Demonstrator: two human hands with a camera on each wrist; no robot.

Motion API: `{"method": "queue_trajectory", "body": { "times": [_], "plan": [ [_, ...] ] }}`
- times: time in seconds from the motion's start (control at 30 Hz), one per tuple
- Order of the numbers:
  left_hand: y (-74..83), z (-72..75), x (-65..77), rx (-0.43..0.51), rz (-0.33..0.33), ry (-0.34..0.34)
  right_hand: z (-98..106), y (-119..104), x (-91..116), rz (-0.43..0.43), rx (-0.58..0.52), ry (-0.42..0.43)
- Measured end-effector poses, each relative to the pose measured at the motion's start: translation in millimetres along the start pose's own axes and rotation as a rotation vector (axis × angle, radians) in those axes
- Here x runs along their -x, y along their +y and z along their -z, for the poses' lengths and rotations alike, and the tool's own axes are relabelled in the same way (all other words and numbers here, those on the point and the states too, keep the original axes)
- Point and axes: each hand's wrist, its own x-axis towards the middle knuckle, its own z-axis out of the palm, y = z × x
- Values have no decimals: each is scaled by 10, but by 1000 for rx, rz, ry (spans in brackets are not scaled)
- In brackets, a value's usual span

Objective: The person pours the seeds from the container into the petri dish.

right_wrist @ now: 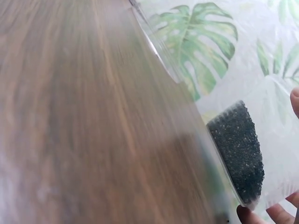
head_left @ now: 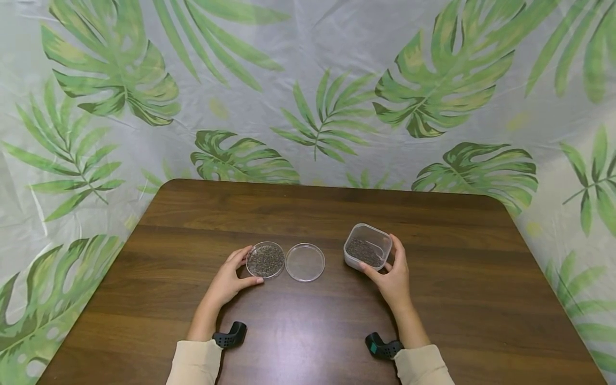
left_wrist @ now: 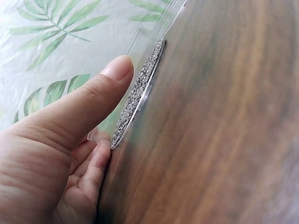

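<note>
My left hand holds a round clear petri dish by its edge, thumb on the near side and fingers round the far left. Small grey-black grains cover its bottom; the left wrist view shows them as a thin layer. Just right of it lies a second clear round dish or lid with nothing visible inside. My right hand grips a translucent square plastic container from its right side. Dark fine grains lie in it. Whether the container touches the table I cannot tell.
The brown wooden table has rounded far corners. Behind it hangs a pale cloth printed with green leaves. A black wrist device is on the left wrist and another black device on the right, below cream sleeves.
</note>
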Motion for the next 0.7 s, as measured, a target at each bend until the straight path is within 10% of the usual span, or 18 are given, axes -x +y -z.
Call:
{"method": "queue_trajectory", "body": {
  "times": [0.7],
  "plan": [
    [22, 4, 11, 8, -2, -1, 223, 304, 70, -33, 120, 15]
  ]
}}
